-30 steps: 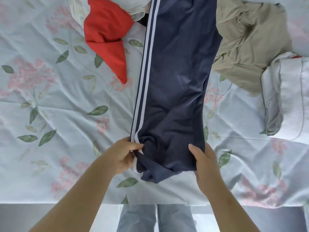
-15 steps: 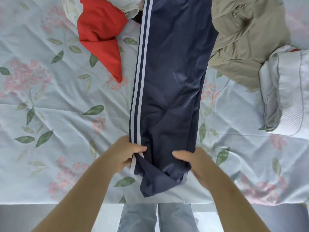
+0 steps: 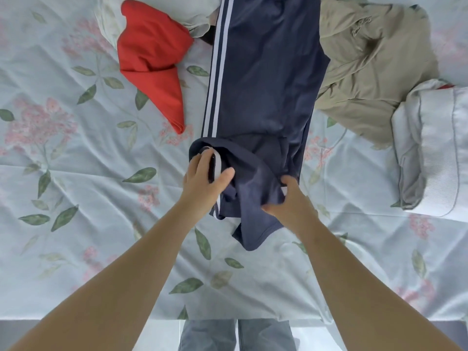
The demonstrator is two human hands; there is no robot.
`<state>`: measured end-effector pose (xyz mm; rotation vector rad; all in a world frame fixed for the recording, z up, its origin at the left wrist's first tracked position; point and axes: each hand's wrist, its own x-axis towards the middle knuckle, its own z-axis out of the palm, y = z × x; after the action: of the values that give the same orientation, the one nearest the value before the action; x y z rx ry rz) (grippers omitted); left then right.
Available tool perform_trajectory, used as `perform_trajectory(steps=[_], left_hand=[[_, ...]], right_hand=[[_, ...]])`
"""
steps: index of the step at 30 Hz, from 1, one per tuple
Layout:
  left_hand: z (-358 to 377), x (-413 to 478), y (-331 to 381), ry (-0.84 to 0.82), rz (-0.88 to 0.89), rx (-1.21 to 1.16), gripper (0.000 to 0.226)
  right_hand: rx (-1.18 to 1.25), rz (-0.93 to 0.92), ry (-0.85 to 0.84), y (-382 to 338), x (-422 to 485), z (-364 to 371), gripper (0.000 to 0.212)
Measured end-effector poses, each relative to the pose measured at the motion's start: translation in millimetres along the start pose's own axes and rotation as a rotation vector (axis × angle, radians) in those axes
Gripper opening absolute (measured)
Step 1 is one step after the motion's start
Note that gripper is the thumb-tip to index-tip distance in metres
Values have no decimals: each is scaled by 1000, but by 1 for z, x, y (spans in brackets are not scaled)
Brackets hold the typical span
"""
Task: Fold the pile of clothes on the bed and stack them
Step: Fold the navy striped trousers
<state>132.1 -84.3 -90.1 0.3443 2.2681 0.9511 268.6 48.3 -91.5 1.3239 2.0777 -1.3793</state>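
Navy trousers (image 3: 263,72); hem (image 3: 255,231) farther forward (both hands (image 3: 202,183) (image 3: 291,202))

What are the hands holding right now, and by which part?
Both hold the navy track pants by the near end: the left hand grips the white-striped edge, the right hand the plain edge opposite.

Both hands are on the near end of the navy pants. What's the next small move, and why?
Probably carry that end away from you and lay it over the flat length. The left hand and right hand grip the lifted, bunched near end of the navy pants, while the rest lies straight on the bed.
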Motion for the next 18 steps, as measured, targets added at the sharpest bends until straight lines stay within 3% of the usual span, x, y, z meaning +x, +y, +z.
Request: perform_trajectory(steps=[2,5,7,9,12,15,18], left_hand=[[2,-1,-7,-1,-45,155,69],[-6,-1,-6,89,-153,129,17],[-14,-2,-2,81,-197,-26,15],[-24,-9,-1,-16,-246,-417,18],[-36,-24,-4,-188,-347,-922,27],[-37,-40,-13,-234,-454,-984,28],[-29,-49,-23,-148,-555,-870,32]], right_hand=[[-61,-6,0,2,-3,-6,23],[87,-159,42,-17,-1,-27,20],[410,-212,110,-48,1,-47,9],[638,-297,115,-80,1,-65,9],[621,-446,123,-107,-3,-73,10],[569,-411,77,-103,-3,-61,25],[526,-233,64,-71,2,-36,41]])
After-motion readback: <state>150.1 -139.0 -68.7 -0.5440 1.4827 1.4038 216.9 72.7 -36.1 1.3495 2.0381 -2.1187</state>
